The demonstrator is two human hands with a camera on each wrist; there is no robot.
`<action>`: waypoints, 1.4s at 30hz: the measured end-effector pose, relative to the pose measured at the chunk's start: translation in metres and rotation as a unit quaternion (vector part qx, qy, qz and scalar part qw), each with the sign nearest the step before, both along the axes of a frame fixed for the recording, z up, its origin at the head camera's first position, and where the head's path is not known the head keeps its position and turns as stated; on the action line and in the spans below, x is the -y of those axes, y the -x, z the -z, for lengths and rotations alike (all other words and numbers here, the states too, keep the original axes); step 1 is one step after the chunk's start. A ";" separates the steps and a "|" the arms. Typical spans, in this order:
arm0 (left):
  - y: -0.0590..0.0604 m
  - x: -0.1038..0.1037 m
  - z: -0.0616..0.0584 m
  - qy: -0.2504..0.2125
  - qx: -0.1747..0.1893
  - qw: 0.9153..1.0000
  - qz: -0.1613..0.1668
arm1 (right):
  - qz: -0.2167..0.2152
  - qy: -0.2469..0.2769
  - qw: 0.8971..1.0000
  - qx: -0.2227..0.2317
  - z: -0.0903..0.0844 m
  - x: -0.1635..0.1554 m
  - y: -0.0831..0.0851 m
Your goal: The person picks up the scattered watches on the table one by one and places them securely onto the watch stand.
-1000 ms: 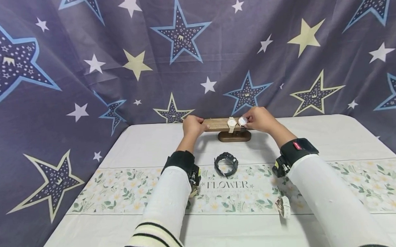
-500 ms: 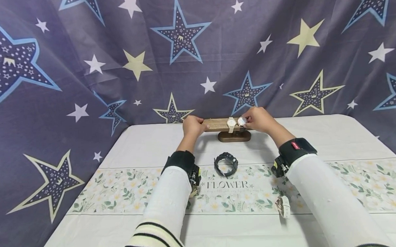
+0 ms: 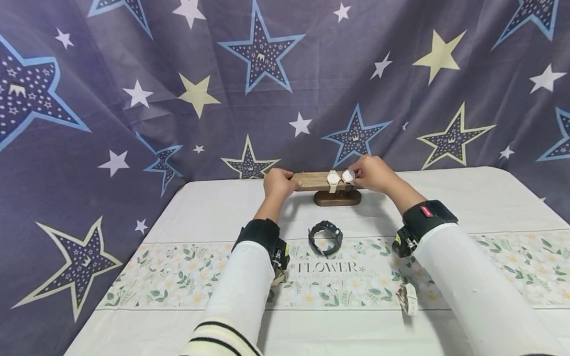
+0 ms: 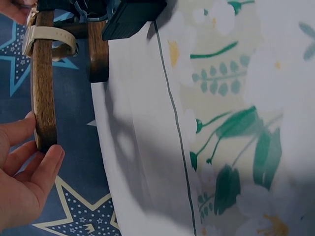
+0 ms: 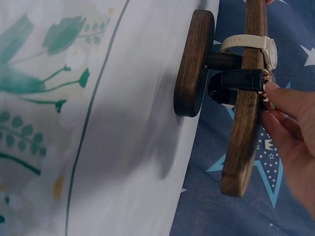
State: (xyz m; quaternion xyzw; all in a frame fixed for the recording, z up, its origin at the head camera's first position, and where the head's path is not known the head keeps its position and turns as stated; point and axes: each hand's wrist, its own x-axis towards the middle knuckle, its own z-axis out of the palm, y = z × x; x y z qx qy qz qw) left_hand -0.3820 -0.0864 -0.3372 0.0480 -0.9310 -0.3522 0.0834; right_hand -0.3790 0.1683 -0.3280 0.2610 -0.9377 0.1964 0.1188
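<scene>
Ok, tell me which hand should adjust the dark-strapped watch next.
Probably the right hand: its fingers pinch the dark-strapped watch, while the left hand grips the wooden bar at its left end, beyond the cream-strapped watch.

Room between forearms (image 3: 243, 284), black watch (image 3: 335, 232) midway, curtain (image 3: 283, 115) behind wooden stand (image 3: 312, 181)

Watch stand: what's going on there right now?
A person's left grip holds the left end of the stand; the right grip pinches the dark-strapped watch. That watch and the cream watch beside it loop around the bar. Nearer the person, a black watch and a white watch lie on the table.
</scene>
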 end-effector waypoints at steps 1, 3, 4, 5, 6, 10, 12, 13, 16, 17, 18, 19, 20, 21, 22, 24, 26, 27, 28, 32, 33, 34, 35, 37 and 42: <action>-0.001 0.001 0.000 0.004 -0.001 1.000 0.003 | -0.004 -0.004 1.000 -0.002 0.000 0.000 -0.001; -0.002 0.003 -0.001 0.022 -0.007 1.000 0.008 | -0.010 -0.009 1.000 -0.008 -0.002 -0.001 -0.003; -0.003 0.005 -0.002 0.031 -0.010 0.999 0.008 | -0.016 -0.014 1.000 -0.012 -0.003 -0.001 -0.004; -0.003 0.007 -0.003 0.040 -0.015 0.999 0.006 | -0.022 -0.014 1.000 -0.016 -0.004 -0.002 -0.005; -0.004 0.009 -0.004 0.049 -0.021 0.999 0.004 | -0.027 -0.014 0.999 -0.020 -0.006 -0.002 -0.006; -0.007 0.015 -0.013 0.072 -0.035 0.997 0.000 | -0.042 -0.019 0.999 -0.023 -0.011 -0.003 -0.010; -0.009 0.017 -0.019 0.079 -0.040 0.996 0.009 | -0.042 -0.022 0.999 -0.021 -0.013 -0.006 -0.013; -0.010 0.017 -0.022 0.083 -0.043 0.996 0.015 | -0.042 -0.024 0.999 -0.019 -0.015 -0.007 -0.015; -0.015 0.017 -0.029 0.097 -0.054 0.993 0.039 | -0.044 -0.022 0.999 -0.018 -0.018 -0.011 -0.023; -0.018 0.016 -0.032 0.101 -0.059 0.992 0.047 | -0.048 -0.021 0.998 -0.017 -0.019 -0.012 -0.027; -0.020 0.016 -0.034 0.103 -0.063 0.991 0.055 | -0.052 -0.019 0.998 -0.018 -0.020 -0.014 -0.030; -0.023 0.016 -0.035 0.104 -0.069 0.990 0.066 | -0.055 -0.016 0.998 -0.020 -0.022 -0.015 -0.034; -0.026 0.016 -0.037 0.104 -0.074 0.989 0.076 | -0.059 -0.015 0.998 -0.023 -0.023 -0.016 -0.038; -0.029 0.016 -0.038 0.102 -0.080 0.988 0.087 | -0.062 -0.014 0.998 -0.029 -0.023 -0.017 -0.042; -0.032 0.017 -0.039 0.100 -0.086 0.986 0.099 | -0.066 -0.013 0.997 -0.033 -0.024 -0.017 -0.046; -0.040 0.017 -0.041 0.096 -0.103 0.982 0.123 | -0.071 -0.013 0.996 -0.042 -0.025 -0.019 -0.055; -0.048 0.018 -0.041 0.092 -0.117 0.978 0.143 | -0.079 -0.013 0.996 -0.046 -0.025 -0.020 -0.065; -0.053 0.019 -0.041 0.091 -0.122 0.976 0.153 | -0.084 -0.013 0.995 -0.048 -0.025 -0.021 -0.069; -0.058 0.020 -0.041 0.089 -0.124 0.975 0.162 | -0.090 -0.013 0.995 -0.046 -0.024 -0.021 -0.074; -0.078 0.023 -0.037 0.092 -0.125 0.969 0.192 | -0.116 -0.009 0.992 -0.044 -0.018 -0.024 -0.091; -0.083 0.023 -0.036 0.094 -0.124 0.968 0.198 | -0.120 -0.009 0.992 -0.043 -0.016 -0.024 -0.095; -0.087 0.023 -0.034 0.096 -0.122 0.966 0.205 | -0.122 -0.009 0.992 -0.039 -0.014 -0.025 -0.099; -0.091 0.023 -0.032 0.098 -0.119 0.965 0.211 | -0.124 -0.010 0.992 -0.035 -0.012 -0.025 -0.103; -0.100 0.022 -0.029 0.099 -0.111 0.964 0.222 | -0.124 -0.013 0.992 -0.028 -0.010 -0.026 -0.112; -0.113 0.013 -0.022 0.114 -0.089 0.958 0.246 | -0.126 -0.012 0.992 -0.022 -0.005 -0.025 -0.125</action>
